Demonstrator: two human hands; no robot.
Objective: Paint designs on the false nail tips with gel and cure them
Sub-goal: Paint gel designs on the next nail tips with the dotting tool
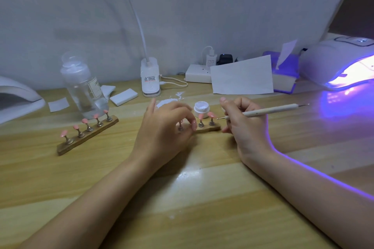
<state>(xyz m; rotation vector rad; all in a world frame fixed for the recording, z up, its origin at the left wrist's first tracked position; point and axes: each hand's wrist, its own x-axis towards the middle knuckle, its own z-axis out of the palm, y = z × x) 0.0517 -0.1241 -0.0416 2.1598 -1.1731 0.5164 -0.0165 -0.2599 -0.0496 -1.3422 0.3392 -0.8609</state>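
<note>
right hand (pixel 242 121) pinches dotting tool (pixel 263 111), tip just right of pink nail tips (pixel 211 115) at frame centre. left hand (pixel 168 125), fingers curled, steadies their holder (pixel 210 128), long axis left-right.

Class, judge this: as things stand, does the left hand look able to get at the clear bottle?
Probably yes. The left hand rests on the near nail stand; the clear bottle stands farther left, with open table between them.
</note>
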